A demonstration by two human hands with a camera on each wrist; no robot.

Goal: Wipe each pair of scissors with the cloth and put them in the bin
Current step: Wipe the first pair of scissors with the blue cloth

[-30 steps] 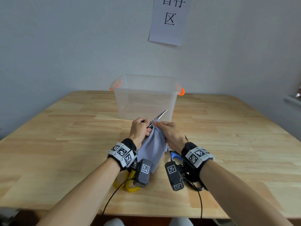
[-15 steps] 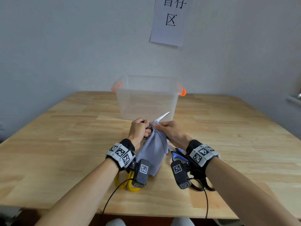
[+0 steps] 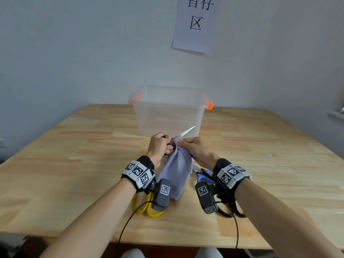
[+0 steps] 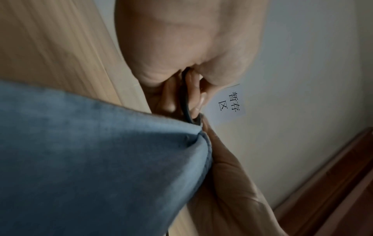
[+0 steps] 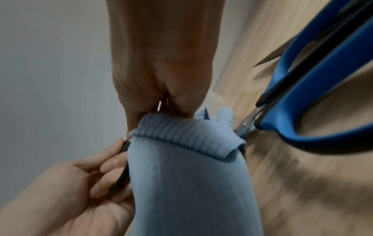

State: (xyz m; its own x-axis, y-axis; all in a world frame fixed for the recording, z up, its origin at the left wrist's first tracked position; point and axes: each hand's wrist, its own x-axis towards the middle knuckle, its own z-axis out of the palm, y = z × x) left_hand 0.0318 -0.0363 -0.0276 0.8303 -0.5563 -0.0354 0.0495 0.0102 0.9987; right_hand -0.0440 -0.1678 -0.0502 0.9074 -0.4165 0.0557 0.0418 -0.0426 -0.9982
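Head view: the clear bin [image 3: 168, 110] stands on the table [image 3: 74, 155], nothing visible inside. Just before it, the left hand [image 3: 158, 146] grips black-handled scissors [image 3: 183, 133], blades pointing up-right toward the bin; the right hand [image 3: 197, 148] pinches the cloth [image 3: 176, 174] around them. Left wrist: fingers [image 4: 193, 94] curl through the handle. Right wrist: blue scissors [image 5: 315, 95] lie flat beside the cloth.

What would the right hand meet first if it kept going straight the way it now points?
Probably the left hand: the right hand, pinching the cloth on the scissors, points at it, nearly touching. Depth is unclear.
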